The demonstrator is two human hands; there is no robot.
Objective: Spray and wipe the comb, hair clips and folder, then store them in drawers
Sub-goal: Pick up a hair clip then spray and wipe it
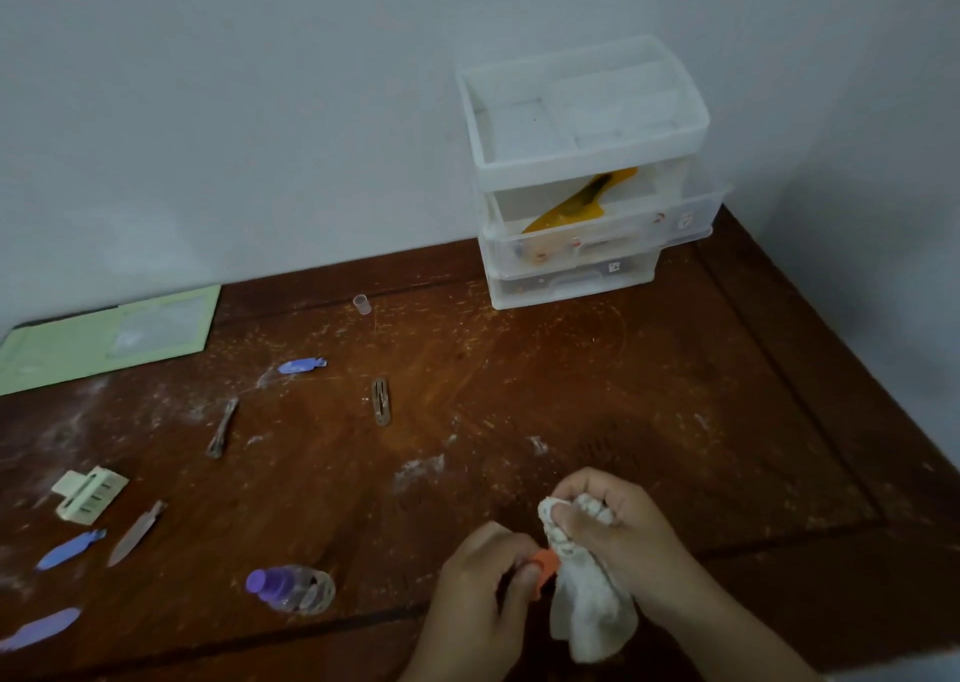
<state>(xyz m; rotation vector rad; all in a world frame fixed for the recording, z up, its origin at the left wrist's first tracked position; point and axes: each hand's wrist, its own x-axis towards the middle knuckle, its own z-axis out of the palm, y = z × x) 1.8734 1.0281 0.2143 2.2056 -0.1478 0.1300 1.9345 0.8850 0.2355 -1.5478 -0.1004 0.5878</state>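
Head view: orange hair clip (544,563) pinched by left hand (480,585), lower centre. White cloth (587,593) clenched in right hand (615,531), pressed against clip. Spray bottle (291,588) laid on wooden table (571,395), lower left. Other clips (381,402) scattered at left; green folder (104,341) upper left. Yellow item, possibly comb (576,201), seen in open drawer of drawer unit (582,177), upper right.

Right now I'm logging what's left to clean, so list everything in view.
Green paper folder: one, far left.
Blue hair clips: three, left side.
Brown metal clips: three, centre-left.
Cream claw clip: one, left.
Purple-capped spray bottle: one, lying near.
Clear cap: one, far.
Clear plastic drawer unit: one, far corner; yellow comb inside.
Orange clip: one, left hand.
White cloth: one, right hand.
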